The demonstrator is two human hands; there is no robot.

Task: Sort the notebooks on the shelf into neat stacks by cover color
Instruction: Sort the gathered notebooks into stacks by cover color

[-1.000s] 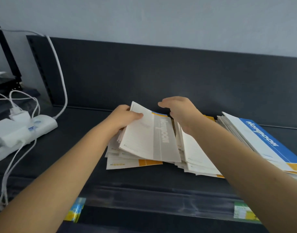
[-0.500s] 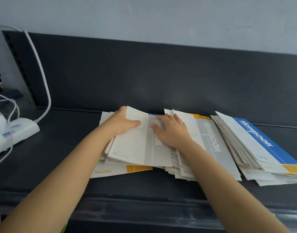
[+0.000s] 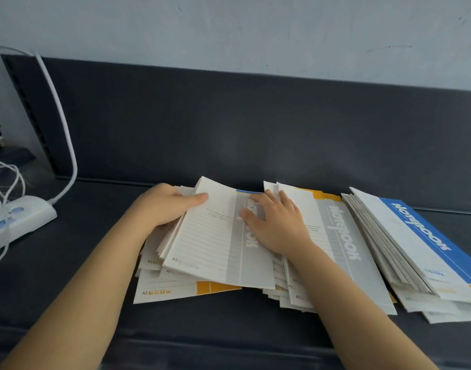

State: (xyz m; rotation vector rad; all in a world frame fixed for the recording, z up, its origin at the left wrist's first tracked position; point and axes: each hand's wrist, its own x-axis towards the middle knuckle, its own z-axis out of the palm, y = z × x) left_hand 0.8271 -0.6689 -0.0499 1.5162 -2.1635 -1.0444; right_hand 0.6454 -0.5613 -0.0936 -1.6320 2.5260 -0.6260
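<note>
Dropped grey notebook point(image 3: 210, 241) flat onto the pile point(image 3: 152, 253) farthest left of blue-topped stack point(image 3: 416, 236); was held tilted a second ago. Pressing it down with right hand point(image 3: 277, 225), fingers straight and spread on the grey band. Gripping that pile's left edge with left hand point(image 3: 165, 206), thumb on top. Still mixed underneath: yellow notebook point(image 3: 218, 287) at the bottom. Looks like squaring up, sorting not done.

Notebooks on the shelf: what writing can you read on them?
"Notebook", upside down: blue-banded notebook, middle grey-banded notebook.
"...ook", rest hidden under the right hand: top left notebook.
"A5": top left notebook, yellow-banded notebook beneath it.
Small print on covers: too small to read.
</note>
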